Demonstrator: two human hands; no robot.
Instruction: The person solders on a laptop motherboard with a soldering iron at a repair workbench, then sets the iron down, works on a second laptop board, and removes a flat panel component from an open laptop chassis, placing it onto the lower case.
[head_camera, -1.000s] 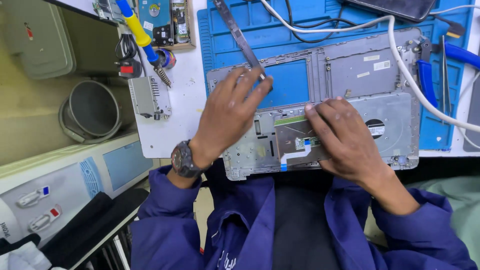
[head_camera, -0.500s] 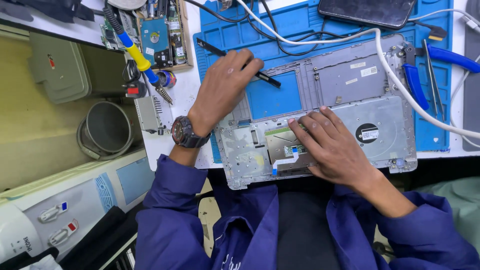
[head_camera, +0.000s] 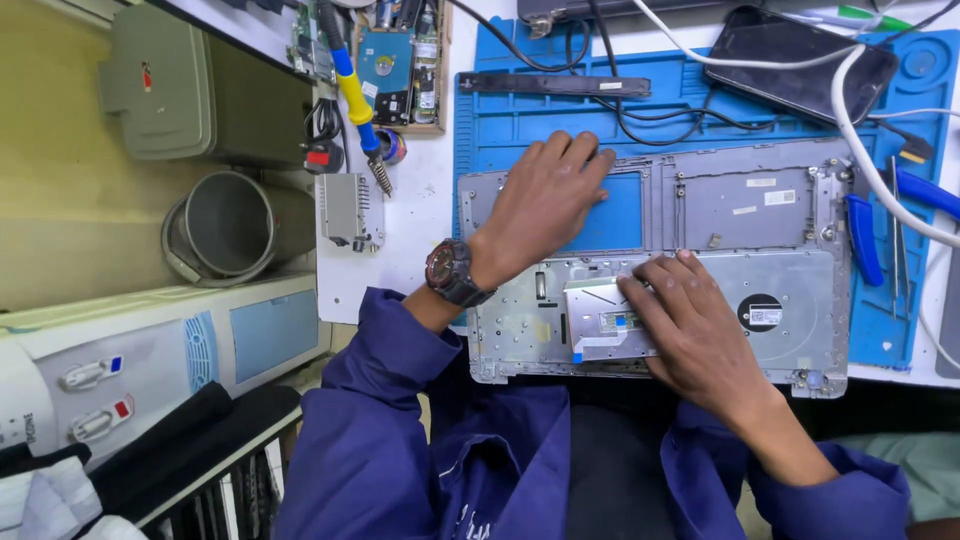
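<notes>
Head cam, looking down at bench.

Chassis (head_camera: 760, 210): silver laptop shell, inside face up, lying flat on blue mat (head_camera: 500, 120), near bench front edge, right in front of the person. Upper half has an open bay w/ mat showing through; lower half is a metal plate w/ trackpad board (head_camera: 600, 320) at centre-left.

L hand (head_camera: 540, 200): palm down on upper-left part of chassis, fingers loosely together and stretched toward the frame edge, tips resting at the bay's top rim. Holds nothing that I can see; underside hidden. Watch (head_camera: 452, 272) on that wrist.

R hand (head_camera: 700, 335): on lower half, fingers curled, tips pressing down on trackpad board near its small ribbon connector. Whether it pinches anything, can't tell; tips cover the spot.

Around: black bar (head_camera: 555, 84) on mat above L hand, apart from it. Dark phone (head_camera: 810, 65) top right, white cable (head_camera: 860, 150) running across it and down the chassis right edge. Blue-handled tools (head_camera: 862, 240) just right of chassis. Soldering iron (head_camera: 355, 95), yellow/blue grip, left of mat; small grey box (head_camera: 350, 210) below its tip. Grey bin (head_camera: 225, 225) on floor at left.
</notes>
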